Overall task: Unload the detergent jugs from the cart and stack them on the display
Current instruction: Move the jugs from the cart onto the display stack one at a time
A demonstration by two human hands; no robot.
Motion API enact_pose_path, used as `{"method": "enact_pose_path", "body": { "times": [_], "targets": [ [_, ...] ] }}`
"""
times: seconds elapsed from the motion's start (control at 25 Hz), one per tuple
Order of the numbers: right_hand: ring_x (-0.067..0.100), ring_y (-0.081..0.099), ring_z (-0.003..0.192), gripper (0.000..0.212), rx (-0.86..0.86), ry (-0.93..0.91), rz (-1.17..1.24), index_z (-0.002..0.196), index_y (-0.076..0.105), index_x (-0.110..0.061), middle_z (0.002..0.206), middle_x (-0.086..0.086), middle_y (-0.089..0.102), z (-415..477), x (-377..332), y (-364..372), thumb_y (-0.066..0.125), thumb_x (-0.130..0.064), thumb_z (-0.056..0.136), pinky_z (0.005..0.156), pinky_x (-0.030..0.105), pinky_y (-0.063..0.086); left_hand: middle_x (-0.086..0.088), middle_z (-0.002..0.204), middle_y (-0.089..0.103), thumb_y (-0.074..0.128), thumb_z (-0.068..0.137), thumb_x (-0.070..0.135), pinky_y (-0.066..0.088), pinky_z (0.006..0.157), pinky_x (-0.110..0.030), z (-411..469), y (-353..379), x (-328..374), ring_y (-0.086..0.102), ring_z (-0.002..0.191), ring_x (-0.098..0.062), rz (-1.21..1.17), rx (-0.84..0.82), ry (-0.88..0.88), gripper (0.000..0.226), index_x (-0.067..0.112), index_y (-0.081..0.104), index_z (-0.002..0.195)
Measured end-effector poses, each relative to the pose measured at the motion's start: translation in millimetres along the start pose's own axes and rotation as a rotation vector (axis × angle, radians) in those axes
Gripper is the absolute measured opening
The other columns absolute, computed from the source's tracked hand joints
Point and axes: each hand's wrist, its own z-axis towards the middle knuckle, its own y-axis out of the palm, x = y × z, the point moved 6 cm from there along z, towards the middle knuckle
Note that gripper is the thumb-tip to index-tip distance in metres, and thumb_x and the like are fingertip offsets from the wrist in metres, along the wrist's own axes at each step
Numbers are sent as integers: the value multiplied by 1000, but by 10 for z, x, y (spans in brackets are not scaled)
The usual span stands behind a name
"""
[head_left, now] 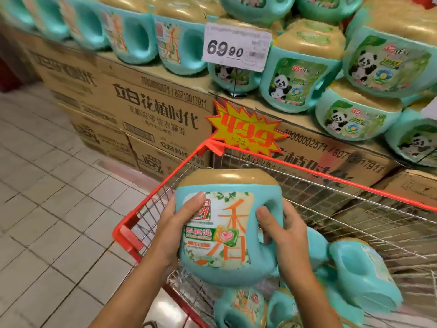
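Over the cart [128,235], the detergent jug [227,230] has both grips clamped on it: left hand [179,223] on its side, right hand [283,230] through the handle. Rigid, slick, probably heavy; the handle holds best.

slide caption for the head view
A teal detergent jug held by left hand and right hand over the red-rimmed cart, beside display jugs on cardboard cases.

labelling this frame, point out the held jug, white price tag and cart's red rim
held jug [233,233], head view, on its front label
white price tag [236,47], head view, on its printed face
cart's red rim [127,236], head view, on its near-left corner
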Motion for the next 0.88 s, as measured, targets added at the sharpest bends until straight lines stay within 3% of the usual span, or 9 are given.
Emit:
{"method": "enact_pose_path", "body": {
  "times": [0.24,0.48,0.6,0.72,0.88],
  "targets": [
    [0,54,51,56,-88,14,49,94,66,-8,62,-11,63,-76,98,1301,72,-51,58,48,13,42,-15,99,74,74,70,48,59,62,-33,-201,-1175,541,73,85,-32,46,120,80,62,10,59,117],
    [3,56,53,53,-133,42,78,94,70,-14,70,-4,67,-207,263,2783,76,-53,60,50,16,44,-15,98,75,76,72,50,59,63,-34,-280,-2531,1105,73,85,-32,83,145,95,65,9,58,119],
    [13,49,51,43,-154,44,114,84,67,-14,63,5,58,-202,290,3438,74,-53,67,47,18,39,-14,99,75,70,71,49,58,62,-33,-236,-3099,1415,74,84,-31,101,162,112,68,7,56,122],
    [18,37,49,46,-139,47,131,85,64,-12,62,15,44,-95,285,3871,70,-55,70,43,20,32,-15,98,75,68,71,48,58,60,-31,-99,-3463,1657,74,82,-30,92,158,121,69,4,56,122],
    [21,36,53,50,-149,46,120,85,64,-8,65,17,44,291,265,4377,70,-55,68,45,25,30,-18,102,73,68,73,48,59,65,-35,290,-3829,1909,73,87,-34,76,178,132,67,5,57,123]
  ]
}}
